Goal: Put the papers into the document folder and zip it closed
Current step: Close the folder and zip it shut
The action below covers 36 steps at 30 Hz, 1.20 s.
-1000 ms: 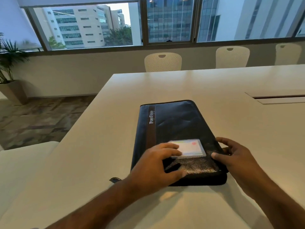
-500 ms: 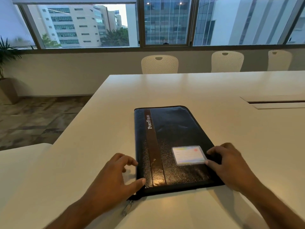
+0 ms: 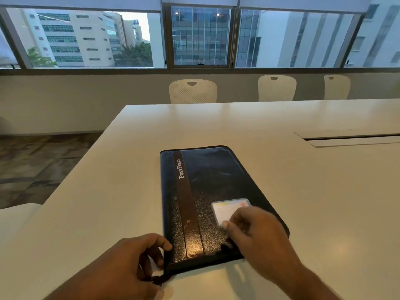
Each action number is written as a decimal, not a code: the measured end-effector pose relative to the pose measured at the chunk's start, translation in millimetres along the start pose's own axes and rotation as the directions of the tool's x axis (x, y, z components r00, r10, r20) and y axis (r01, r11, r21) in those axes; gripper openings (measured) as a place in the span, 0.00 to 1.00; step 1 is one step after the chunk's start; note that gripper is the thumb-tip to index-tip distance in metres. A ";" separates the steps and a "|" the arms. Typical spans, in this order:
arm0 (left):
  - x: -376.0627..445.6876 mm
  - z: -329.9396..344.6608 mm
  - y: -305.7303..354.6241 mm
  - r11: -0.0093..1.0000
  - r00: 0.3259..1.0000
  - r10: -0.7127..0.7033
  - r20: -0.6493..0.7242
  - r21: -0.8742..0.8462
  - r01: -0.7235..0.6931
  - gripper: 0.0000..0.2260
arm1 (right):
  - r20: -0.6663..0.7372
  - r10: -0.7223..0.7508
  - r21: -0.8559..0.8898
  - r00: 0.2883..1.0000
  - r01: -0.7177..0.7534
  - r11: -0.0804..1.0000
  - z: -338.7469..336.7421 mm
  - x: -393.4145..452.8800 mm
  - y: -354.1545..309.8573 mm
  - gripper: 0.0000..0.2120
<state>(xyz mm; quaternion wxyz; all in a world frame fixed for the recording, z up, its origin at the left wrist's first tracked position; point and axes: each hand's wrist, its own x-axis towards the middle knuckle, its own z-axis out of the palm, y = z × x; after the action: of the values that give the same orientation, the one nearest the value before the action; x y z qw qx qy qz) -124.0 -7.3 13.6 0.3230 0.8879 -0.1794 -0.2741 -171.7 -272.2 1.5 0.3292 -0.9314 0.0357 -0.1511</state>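
Note:
The black document folder (image 3: 207, 191) lies closed and flat on the white table (image 3: 303, 191), with a brown stripe reading "PortFolio" and a clear card window (image 3: 227, 207) on its cover. No papers show. My left hand (image 3: 129, 263) curls around the folder's near left corner, thumb on the cover edge and fingers by the dark zip end (image 3: 159, 279). My right hand (image 3: 257, 234), blurred, rests on the cover over the card window's near right part, fingers bent and loosely apart.
Three white chairs (image 3: 192, 90) stand along the table's far side under the windows. A cable slot (image 3: 350, 137) is set into the tabletop at the right. The table's left edge drops to a tiled floor (image 3: 39, 165), and another white surface (image 3: 15, 217) sits low at the left.
My left hand slid off the cover to the folder's near left corner and closed on it. My right hand moved from the right edge onto the cover. The folder now lies straighter.

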 end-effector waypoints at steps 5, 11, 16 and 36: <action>-0.5 -1.5 -2.0 0.999 1.000 -0.003 0.004 -0.043 0.003 0.19 | 0.202 -0.021 0.039 0.979 0.013 0.999 26.8 -17.2 -31.0 0.17; -6.7 -0.6 -12.2 0.941 0.999 -0.004 -0.055 -0.338 -0.015 0.13 | 0.393 0.006 0.016 0.919 -0.013 1.000 49.8 -25.8 -44.6 0.22; -5.9 5.5 -12.8 0.897 0.996 -0.060 -0.063 -0.441 0.026 0.12 | 0.433 -0.012 0.067 0.901 -0.018 0.998 53.6 -29.0 -56.9 0.30; -28.4 14.4 -16.3 0.824 0.997 -0.057 0.050 -0.562 0.075 0.21 | 0.333 -0.133 0.035 0.933 0.128 0.991 69.5 -51.7 -64.1 0.10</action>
<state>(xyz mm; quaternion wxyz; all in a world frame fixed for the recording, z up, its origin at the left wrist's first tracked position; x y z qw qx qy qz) -152.7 11.8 4.0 0.5578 0.7547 -0.0647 -0.3393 -201.8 -171.7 -23.2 0.3257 -0.9417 -0.0836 -0.0124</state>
